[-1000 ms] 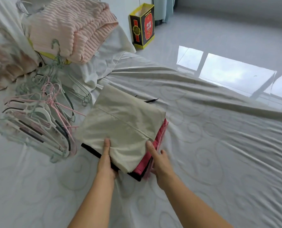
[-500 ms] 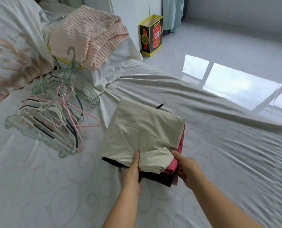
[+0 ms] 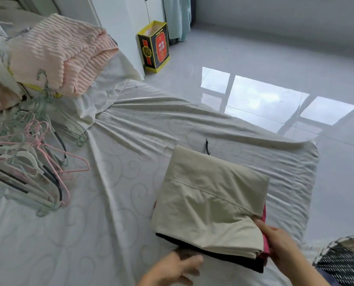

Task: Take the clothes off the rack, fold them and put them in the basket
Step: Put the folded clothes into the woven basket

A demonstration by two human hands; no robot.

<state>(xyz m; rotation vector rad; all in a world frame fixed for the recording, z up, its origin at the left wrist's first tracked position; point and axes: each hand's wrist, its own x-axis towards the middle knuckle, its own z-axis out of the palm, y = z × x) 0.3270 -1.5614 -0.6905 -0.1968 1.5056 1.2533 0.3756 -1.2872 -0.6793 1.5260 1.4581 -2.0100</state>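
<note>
Clothes [image 3: 211,203], folded in a stack, are lifted at lower centre: the right hand [image 3: 279,242] is clamped on their corner, the left hand [image 3: 176,267] is slid underneath, fingers loose. Next, carrying to the basket [image 3: 345,259], lower right, is needed, kept level.

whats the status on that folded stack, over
Both hands on the folded stack: left hand under its near edge, right hand gripping its right side. Basket at right. Nothing in between.
</note>
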